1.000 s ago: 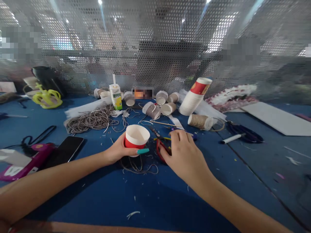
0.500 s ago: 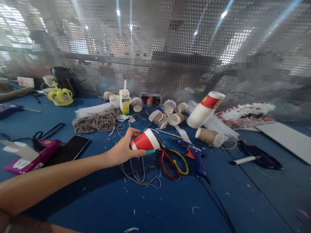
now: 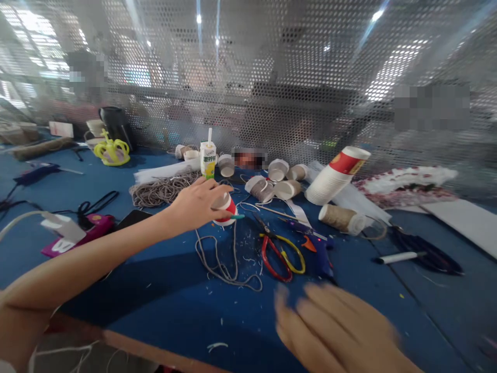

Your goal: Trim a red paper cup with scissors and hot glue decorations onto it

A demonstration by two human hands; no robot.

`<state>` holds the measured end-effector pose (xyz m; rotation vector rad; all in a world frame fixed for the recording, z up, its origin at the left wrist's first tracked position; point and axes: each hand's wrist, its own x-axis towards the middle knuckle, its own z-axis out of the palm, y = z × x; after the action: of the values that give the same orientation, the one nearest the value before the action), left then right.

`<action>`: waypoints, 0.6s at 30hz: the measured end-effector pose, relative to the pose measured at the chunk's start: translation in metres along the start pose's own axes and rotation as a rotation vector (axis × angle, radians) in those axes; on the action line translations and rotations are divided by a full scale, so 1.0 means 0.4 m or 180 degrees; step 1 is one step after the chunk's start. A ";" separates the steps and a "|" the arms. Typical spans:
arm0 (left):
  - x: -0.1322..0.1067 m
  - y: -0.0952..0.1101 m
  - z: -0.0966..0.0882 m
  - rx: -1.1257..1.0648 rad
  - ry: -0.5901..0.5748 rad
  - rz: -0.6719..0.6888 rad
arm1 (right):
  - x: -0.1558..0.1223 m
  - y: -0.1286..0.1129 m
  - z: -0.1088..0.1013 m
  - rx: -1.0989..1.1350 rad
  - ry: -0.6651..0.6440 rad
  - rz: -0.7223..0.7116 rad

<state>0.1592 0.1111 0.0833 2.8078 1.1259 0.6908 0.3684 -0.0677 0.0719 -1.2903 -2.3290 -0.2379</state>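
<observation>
My left hand (image 3: 196, 203) reaches across the table with its fingers curled around a red and white paper cup (image 3: 229, 211), partly hidden by the hand. Behind it lies a heap of grey-brown cord (image 3: 165, 190), and a loose loop of the same cord (image 3: 221, 270) lies in front. My right hand (image 3: 337, 329) is at the lower right, smeared by motion, so its fingers are unclear. Nearest to it are scissors (image 3: 276, 263) with one red and one yellow handle and a dark blue glue gun (image 3: 323, 258).
A stack of paper cups (image 3: 334, 176) leans at the back right, near a cord-wrapped cup (image 3: 337, 217). A drink carton (image 3: 208, 158) stands behind my left hand. To the left are a purple power strip (image 3: 97, 230) and a yellow crown (image 3: 112, 150). A perforated metal screen (image 3: 233, 93) closes the back.
My left hand has moved the cup slightly back and lower, turning it. My right hand has come into view at the lower right. The camera view has shifted a little left.
</observation>
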 end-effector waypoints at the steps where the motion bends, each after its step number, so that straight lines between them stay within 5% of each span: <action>1: 0.006 0.000 -0.005 0.0047 0.0013 -0.0014 | 0.030 0.004 0.018 -0.0008 -0.0097 -0.0128; 5: 0.037 0.010 -0.015 -0.0040 -0.0118 -0.0142 | 0.104 -0.001 0.113 -0.0280 -0.0702 -0.0107; 9: 0.073 0.031 0.005 -0.0389 -0.0352 0.0011 | 0.107 -0.042 0.169 -0.0762 -0.1037 -0.0088; 14: 0.097 0.057 0.064 -0.0765 -0.0630 0.0555 | 0.094 -0.094 0.173 -0.0601 -0.1402 -0.0622; 18: 0.080 0.049 0.082 -0.1255 -0.0720 0.0803 | 0.090 -0.093 0.142 -0.0033 -0.1325 -0.0419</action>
<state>0.2061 0.1222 0.0699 2.6185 0.5348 0.5206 0.3034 -0.0400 0.0416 -1.2907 -2.7684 -0.0217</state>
